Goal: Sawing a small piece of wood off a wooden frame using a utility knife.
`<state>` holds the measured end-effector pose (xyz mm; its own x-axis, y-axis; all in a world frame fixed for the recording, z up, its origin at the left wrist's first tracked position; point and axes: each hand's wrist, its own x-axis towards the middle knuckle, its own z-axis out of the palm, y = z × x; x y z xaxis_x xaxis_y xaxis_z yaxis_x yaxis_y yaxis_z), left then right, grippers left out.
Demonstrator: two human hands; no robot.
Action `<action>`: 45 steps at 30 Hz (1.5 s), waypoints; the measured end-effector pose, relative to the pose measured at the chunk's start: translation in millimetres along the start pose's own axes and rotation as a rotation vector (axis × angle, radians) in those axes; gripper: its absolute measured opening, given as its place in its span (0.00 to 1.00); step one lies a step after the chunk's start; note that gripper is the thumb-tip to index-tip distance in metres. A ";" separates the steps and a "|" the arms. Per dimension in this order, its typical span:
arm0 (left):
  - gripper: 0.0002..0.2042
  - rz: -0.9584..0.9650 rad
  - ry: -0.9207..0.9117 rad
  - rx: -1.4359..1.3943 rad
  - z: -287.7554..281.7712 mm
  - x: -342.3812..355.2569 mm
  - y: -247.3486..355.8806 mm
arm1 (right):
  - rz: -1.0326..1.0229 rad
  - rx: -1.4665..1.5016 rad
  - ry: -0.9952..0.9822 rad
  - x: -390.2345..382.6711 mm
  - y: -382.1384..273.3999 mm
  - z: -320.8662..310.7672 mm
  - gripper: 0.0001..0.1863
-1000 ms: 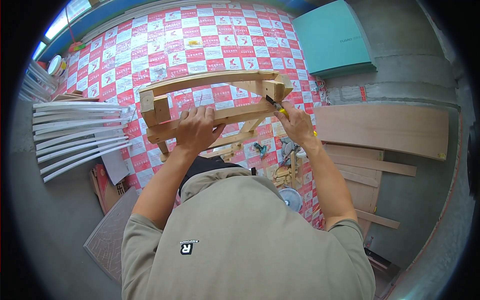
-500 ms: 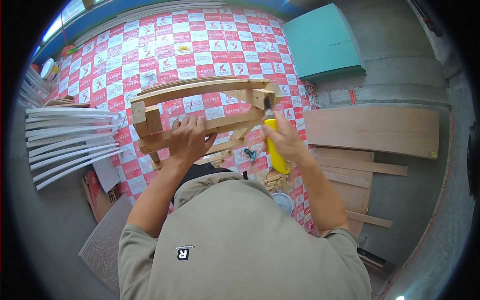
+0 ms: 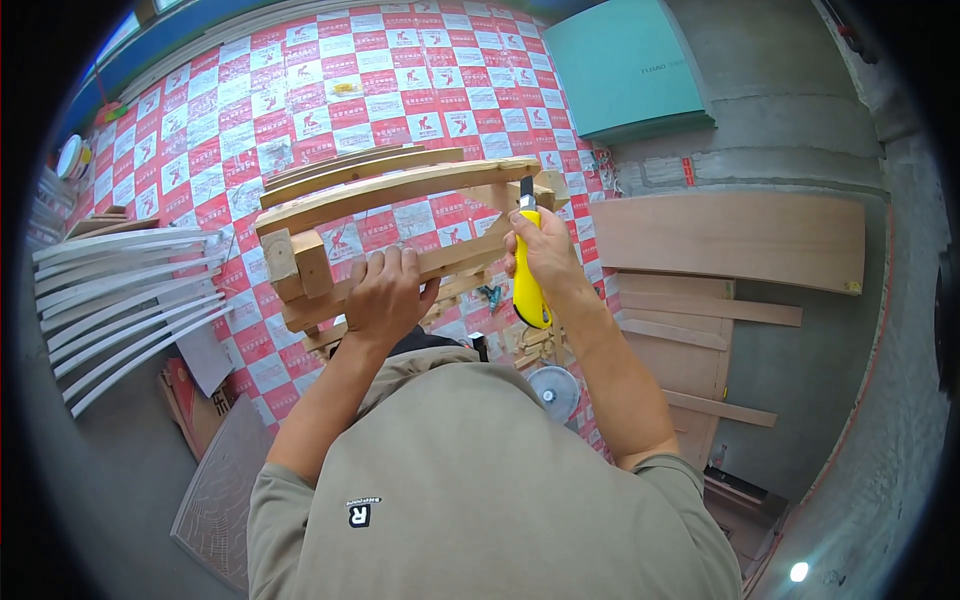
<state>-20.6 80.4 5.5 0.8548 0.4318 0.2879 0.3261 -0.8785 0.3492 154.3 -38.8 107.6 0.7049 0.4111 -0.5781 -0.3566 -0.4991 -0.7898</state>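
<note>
A wooden timber frame [image 3: 400, 192] of pale rails and short end blocks stands before me, tilted slightly up toward the right. My left hand [image 3: 387, 295] lies over its near rail [image 3: 463, 252], fingers curled across the top edge and thumb to the right, gripping it. In my right hand [image 3: 545, 248] is a yellow utility knife [image 3: 530, 293], its dark blade end pointing up and away beside the frame's right end. My fingers wrap the upper part of the handle; the lower end sticks out below my palm. Whether the blade touches the wood, I cannot tell.
Red-and-white checked sheeting [image 3: 330, 60] covers the floor. White curved strips [image 3: 130, 270] lie at left. Green boards [image 3: 625, 75] are stacked far right, with brown wood panels [image 3: 730, 240] nearer. A round fan-like item [image 3: 553, 393] and wood offcuts [image 3: 535, 345] lie close to me.
My right hand and the knife have shifted slightly left, and the handle now stands more upright. The left hand still grips the rail. The whole view has shifted a little.
</note>
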 end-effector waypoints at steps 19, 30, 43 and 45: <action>0.15 0.032 0.102 -0.130 -0.7 -22.1 -6.0 | -0.148 0.570 -0.507 -14.5 -135.2 -9.3 0.11; 0.23 -0.556 -0.105 -2.241 -88.7 -43.1 10.3 | -0.407 -0.765 -0.490 -62.0 -109.8 107.3 0.25; 0.22 -0.532 0.015 -2.599 -126.9 -32.1 -0.8 | -1.274 -1.671 -0.432 -88.9 -92.8 144.1 0.13; 0.22 -0.548 0.007 -2.656 -124.9 -33.9 -2.8 | -1.305 -1.821 -0.372 -89.3 -89.0 152.2 0.11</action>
<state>-100.9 93.8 106.2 0.9112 0.3991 -0.1018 -0.3937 0.9166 0.0696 29.8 85.0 198.4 -0.1704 0.9549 -0.2431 0.9572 0.2189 0.1892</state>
